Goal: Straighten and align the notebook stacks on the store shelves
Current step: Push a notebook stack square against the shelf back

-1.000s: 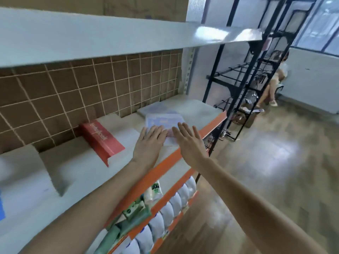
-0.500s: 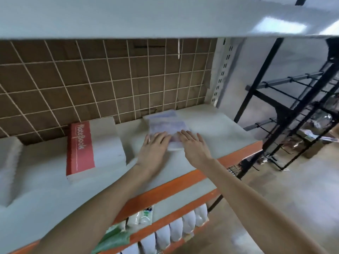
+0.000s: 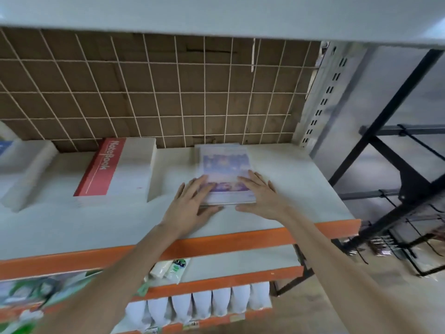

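White shelf [image 3: 277, 165], orange edge | wire grid [image 3: 168, 92] behind | both hands flat on notebook stack [image 3: 225, 169]

Soft, even light; motion-blurred throughout, with wide-angle bending at the edges.

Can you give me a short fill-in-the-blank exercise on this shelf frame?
1. Both hands, left hand and right hand, lie flat on the ____-covered notebook stack.
2. The red spine reads ____.
3. The shelf has an ____ front edge.
4. Behind the stacks stands a wire ____.

Missing: purple; NoteBook; orange; grid
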{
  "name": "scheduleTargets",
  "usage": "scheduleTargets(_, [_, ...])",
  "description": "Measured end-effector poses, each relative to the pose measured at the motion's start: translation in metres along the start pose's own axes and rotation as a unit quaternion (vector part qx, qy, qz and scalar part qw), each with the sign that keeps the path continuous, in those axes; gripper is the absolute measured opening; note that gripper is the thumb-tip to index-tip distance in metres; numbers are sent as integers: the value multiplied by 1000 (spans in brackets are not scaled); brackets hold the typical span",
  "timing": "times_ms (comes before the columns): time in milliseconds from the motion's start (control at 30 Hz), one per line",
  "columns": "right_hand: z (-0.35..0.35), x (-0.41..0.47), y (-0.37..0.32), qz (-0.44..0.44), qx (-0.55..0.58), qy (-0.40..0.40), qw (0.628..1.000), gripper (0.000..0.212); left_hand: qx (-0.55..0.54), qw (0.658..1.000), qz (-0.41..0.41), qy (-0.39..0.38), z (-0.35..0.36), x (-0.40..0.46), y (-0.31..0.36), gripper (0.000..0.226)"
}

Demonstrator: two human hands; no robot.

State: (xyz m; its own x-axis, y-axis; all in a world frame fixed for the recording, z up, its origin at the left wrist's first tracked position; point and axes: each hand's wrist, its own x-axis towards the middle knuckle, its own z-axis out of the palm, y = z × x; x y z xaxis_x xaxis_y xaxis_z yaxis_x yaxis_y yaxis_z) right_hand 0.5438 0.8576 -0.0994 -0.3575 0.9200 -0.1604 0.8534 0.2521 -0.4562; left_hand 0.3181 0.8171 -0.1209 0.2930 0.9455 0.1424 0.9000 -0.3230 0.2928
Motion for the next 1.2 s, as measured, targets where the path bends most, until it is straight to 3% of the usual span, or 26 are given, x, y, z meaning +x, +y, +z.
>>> scheduleTargets(233, [-1,-6,13,44,61,117,990,71,-54,994,-78,61,-2,2,-3,83])
scheduleTargets(367, [3,5,7,52,65,141,987,64,-71,985,-107,116,3,4,-8,51])
scheduleTargets(533, [11,9,9,48,85,178,979,62,-83,982,-95,140,9,6,-12,45])
scheduleTargets(800, [12,10,15,23,90,163,982,59,-10,979,-44,199,4,4,-10,30])
scheduleTargets(1200, [15,9,16,5,66,136,988,53,-25,979,-89,180,9,6,-15,38])
